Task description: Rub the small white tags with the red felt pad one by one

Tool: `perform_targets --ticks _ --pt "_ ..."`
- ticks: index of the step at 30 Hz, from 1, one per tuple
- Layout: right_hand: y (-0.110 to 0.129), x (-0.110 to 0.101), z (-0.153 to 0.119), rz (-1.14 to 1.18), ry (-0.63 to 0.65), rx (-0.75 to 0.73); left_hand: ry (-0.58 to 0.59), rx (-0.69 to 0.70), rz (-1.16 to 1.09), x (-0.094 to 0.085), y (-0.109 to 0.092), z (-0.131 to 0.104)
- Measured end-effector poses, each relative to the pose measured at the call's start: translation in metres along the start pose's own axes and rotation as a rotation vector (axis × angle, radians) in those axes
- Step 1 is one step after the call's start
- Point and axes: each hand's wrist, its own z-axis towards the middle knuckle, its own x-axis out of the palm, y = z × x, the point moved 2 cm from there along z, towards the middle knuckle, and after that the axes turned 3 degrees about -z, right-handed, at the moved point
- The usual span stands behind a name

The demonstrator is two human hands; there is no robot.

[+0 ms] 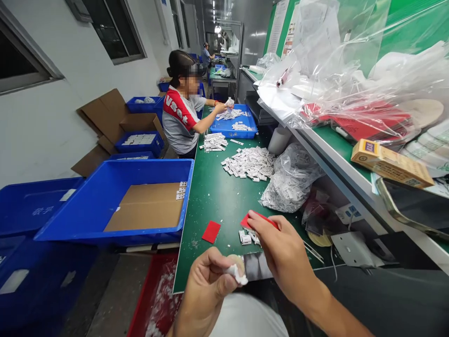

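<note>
My left hand [210,283] is low in the middle of the head view, thumb and fingers pinched on a small crumpled white piece [239,276]. A round beige disc [235,263] shows right behind that piece, against the fingers. To the right, my right hand [286,250] has its fingers curled over a flat red piece [261,219], close above the table. Small white plastic parts [245,238] lie below its fingertips. A second flat red piece [211,231] rests on the green table [224,201] to the left. A grey strip [256,266] shows between my hands.
Further up the table are a heap of white parts [250,163] and a filled clear bag [291,180]. A large blue bin [115,236] stands at left. A co-worker [182,112] sits by a blue tray [238,133]. A cluttered shelf [329,173] overhangs the right side.
</note>
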Motion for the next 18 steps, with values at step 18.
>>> perform_targets --ticks 18 --pt "0.01 0.005 -0.016 0.123 -0.096 -0.17 0.297 1.306 1.44 0.002 -0.042 -0.029"
